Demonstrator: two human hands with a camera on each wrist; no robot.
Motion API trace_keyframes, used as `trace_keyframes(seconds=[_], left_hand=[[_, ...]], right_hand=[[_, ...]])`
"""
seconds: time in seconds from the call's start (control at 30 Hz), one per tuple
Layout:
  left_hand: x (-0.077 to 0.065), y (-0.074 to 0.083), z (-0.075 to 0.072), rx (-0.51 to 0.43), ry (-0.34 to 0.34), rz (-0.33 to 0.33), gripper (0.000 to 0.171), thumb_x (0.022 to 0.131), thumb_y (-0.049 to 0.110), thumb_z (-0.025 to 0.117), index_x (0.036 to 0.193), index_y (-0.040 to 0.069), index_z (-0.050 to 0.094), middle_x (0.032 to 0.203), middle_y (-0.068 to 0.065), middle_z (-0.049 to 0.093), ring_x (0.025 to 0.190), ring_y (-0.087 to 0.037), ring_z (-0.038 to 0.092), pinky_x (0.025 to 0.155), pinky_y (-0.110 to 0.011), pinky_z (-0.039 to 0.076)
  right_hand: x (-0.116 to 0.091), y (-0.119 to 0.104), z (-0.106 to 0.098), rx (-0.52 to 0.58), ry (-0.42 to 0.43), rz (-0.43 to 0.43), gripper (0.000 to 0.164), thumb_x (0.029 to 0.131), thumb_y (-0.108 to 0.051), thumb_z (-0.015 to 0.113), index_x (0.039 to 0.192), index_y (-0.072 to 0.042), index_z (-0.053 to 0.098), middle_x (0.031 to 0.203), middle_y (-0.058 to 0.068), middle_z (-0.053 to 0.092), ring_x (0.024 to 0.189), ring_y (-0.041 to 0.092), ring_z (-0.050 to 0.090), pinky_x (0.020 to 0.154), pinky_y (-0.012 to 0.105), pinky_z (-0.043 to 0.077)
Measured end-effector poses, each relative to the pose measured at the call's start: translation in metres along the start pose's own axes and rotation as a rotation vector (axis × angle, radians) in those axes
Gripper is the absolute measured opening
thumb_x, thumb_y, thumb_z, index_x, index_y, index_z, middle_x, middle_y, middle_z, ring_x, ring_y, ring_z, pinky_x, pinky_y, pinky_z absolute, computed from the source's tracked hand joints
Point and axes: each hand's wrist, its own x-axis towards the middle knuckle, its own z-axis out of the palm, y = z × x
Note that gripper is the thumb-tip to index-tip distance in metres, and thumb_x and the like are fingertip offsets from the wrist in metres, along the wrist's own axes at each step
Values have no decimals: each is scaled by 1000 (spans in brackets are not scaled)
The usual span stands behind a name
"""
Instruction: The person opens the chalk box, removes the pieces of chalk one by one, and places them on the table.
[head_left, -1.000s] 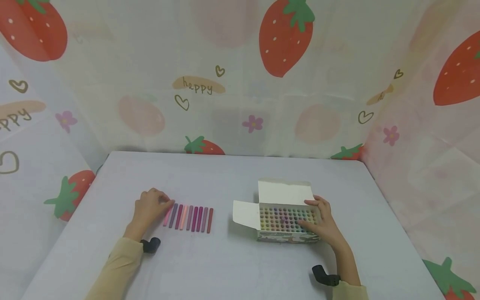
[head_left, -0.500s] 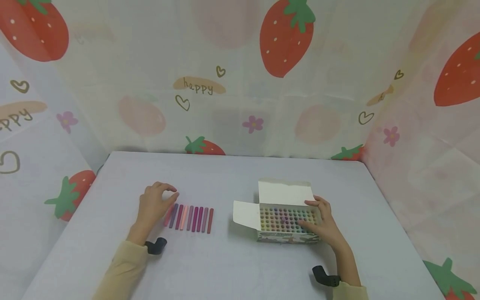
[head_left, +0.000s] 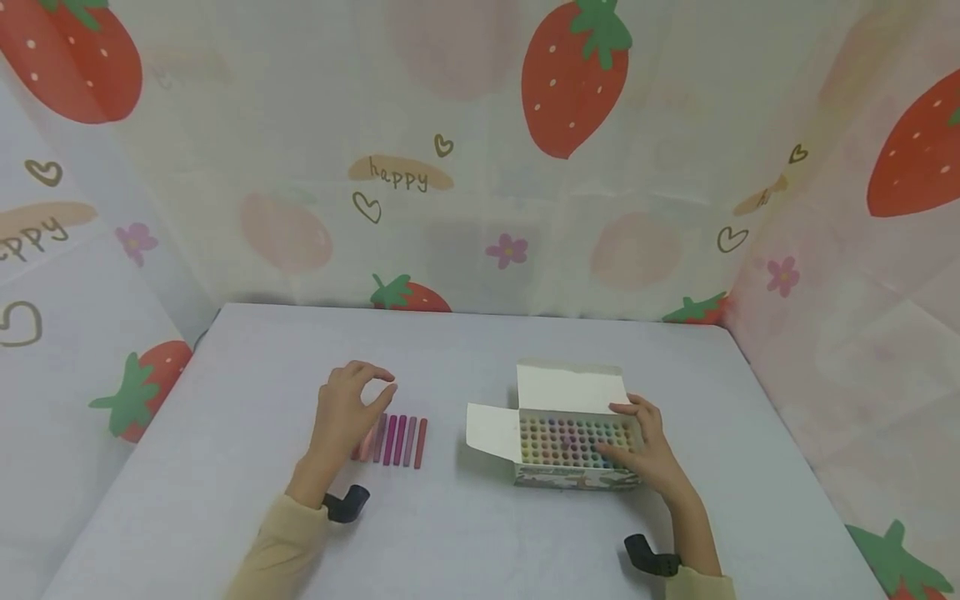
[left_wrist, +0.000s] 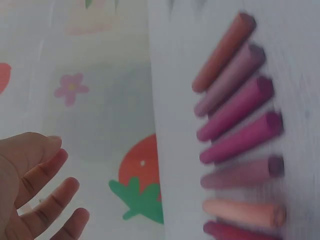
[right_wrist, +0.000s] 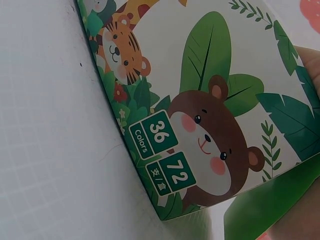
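A row of chalk sticks [head_left: 395,440], in pinks, purples and reddish browns, lies on the left part of the table. My left hand [head_left: 347,421] hovers over the row's left end and hides some of it, thumb and index finger apart with nothing between them. In the left wrist view, several sticks [left_wrist: 235,108] fan out beside the bent fingers [left_wrist: 62,197]. To the right stands an opened box [head_left: 573,477] packed with upright chalk in many colours. My right hand [head_left: 647,437] holds its right end, thumb over the top, other fingers at the back corner.
A white lid flap [head_left: 570,387] stands up behind the box, and a side flap [head_left: 492,430] sticks out left. The white table [head_left: 480,542] meets a strawberry-print cloth [head_left: 577,83] at the back and sides. Black wrist mounts [head_left: 348,504] sit on both arms.
My left hand has come away from the row's leftmost stick and moved right over the row, its thumb and index finger parting. My right hand and the box have stayed put.
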Motion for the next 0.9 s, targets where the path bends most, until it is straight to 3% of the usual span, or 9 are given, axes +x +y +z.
trace_keyframes(seconds=[0.23, 0.43, 0.6, 0.9], left_hand=[[-5, 21, 15, -60, 12, 43, 11, 82, 21, 70, 92, 18, 68, 98, -1, 64, 95, -28, 54, 74, -48, 40], [-8, 42, 26, -97, 19, 105, 10, 79, 17, 73, 89, 19, 68, 94, 1, 64, 90, -25, 56, 71, -43, 42], [-14, 61, 37, -138, -2, 173, 11, 79, 15, 73, 89, 20, 69, 93, 4, 63, 90, -21, 55, 72, -37, 42], [-21, 93, 57, -233, -31, 280, 11, 80, 17, 73, 89, 20, 68, 95, 6, 61, 94, -18, 54, 81, -39, 42]], right_hand=[[7, 28, 3, -5, -2, -15, 62, 78, -25, 75, 129, -13, 43, 149, 12, 10, 136, 45, 10, 95, 72, 17], [8, 26, 2, -9, -3, -10, 62, 79, -26, 74, 130, -14, 42, 149, 12, 9, 136, 45, 10, 95, 72, 16], [2, 7, 1, -5, -7, -12, 61, 80, -18, 73, 130, -7, 41, 147, 19, 9, 134, 49, 10, 94, 73, 16], [10, 32, 4, -12, 1, -16, 64, 77, -28, 75, 130, -14, 42, 149, 13, 9, 136, 45, 10, 95, 72, 16]])
